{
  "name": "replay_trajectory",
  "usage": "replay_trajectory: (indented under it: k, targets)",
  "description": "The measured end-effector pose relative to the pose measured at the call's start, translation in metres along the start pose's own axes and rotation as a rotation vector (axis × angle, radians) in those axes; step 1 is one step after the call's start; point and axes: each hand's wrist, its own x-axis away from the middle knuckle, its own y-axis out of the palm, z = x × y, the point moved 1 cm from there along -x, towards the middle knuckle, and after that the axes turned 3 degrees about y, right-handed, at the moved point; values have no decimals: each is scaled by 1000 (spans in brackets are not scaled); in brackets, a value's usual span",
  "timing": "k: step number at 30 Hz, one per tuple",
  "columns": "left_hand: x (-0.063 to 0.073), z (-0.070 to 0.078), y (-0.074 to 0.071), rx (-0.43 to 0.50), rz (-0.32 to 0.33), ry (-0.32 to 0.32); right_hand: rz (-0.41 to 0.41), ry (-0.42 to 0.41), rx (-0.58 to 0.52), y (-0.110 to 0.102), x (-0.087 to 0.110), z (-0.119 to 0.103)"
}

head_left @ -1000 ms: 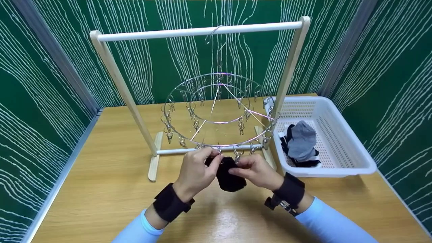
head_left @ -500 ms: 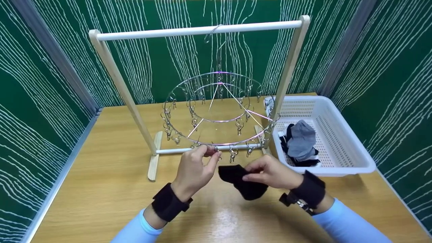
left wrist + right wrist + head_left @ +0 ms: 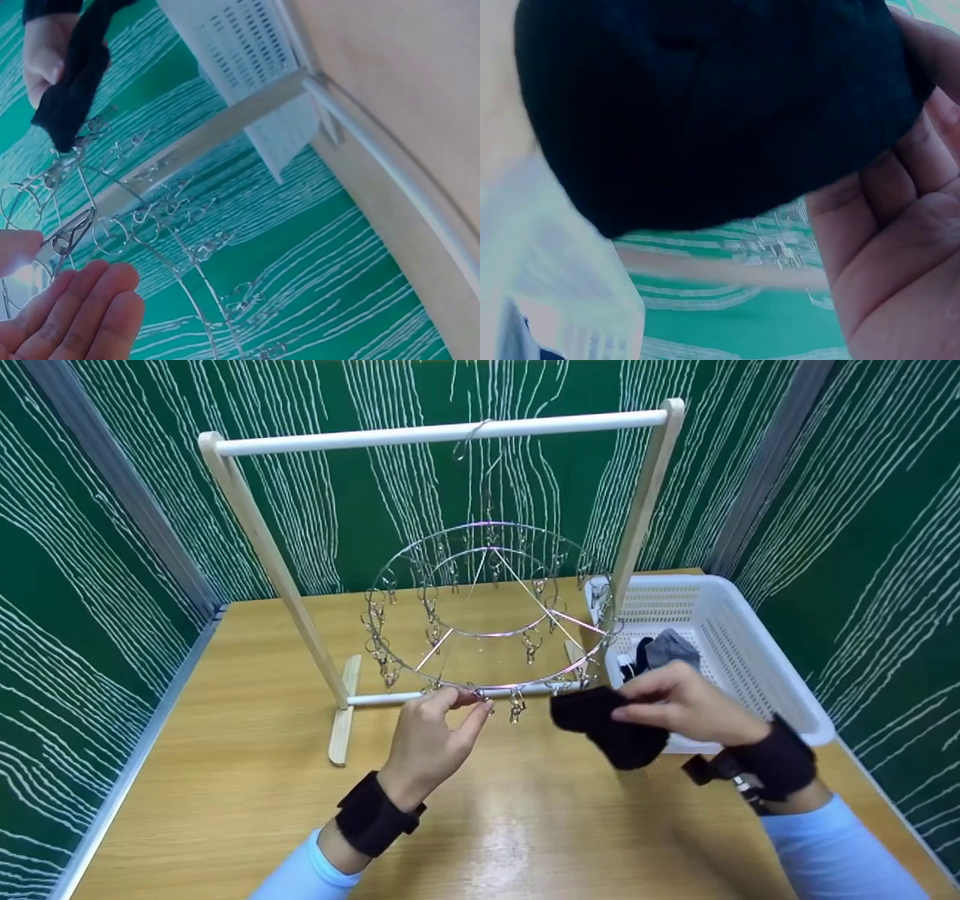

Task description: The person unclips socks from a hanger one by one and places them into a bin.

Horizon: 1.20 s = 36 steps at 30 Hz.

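A round metal drying hanger (image 3: pixel 499 635) with many small clips hangs in the middle of the head view. At its front edge my left hand (image 3: pixel 427 739) pinches a wire clip (image 3: pixel 69 234) between thumb and forefinger; the other fingers show partly bent in the left wrist view. To the right, my right hand (image 3: pixel 694 709) grips a black sock (image 3: pixel 611 724) by one side, thumb on the near face. The sock hangs in the air, apart from the clips, overlapping the basket's front corner in the head view. It fills much of the right wrist view.
A wooden rack with a white top bar (image 3: pixel 337 440) carries the hanger. On the table (image 3: pixel 225 780) at right stands a white basket (image 3: pixel 787 660) holding a grey sock (image 3: pixel 673 648) and black and white cloth. Green walls with white lines enclose the table.
The right hand has drawn the black sock away from the left hand and hanger, rightward and up toward the basket. The left hand stays at the hanger's front edge, and the hanger has turned slightly.
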Motion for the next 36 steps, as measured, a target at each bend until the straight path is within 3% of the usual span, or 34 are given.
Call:
replay_trajectory:
  k: [8,12,17,26,32,36]
  targets:
    - [0,0,-2,-7,22,32,130,64,7,-44,6,1]
    - [0,0,-2,-13,34,45,198,137,30,-64,5,10]
    - [0,-2,-3,-19,52,53,273,266,88,-77,3,24]
    - [3,-4,-3,-41,59,47,355,341,93,-97,-1,54]
    - [4,-5,-3,-43,49,48,328,476,159,-100,-5,78]
    - [4,-5,-3,-33,44,50,286,516,222,-97,-11,94]
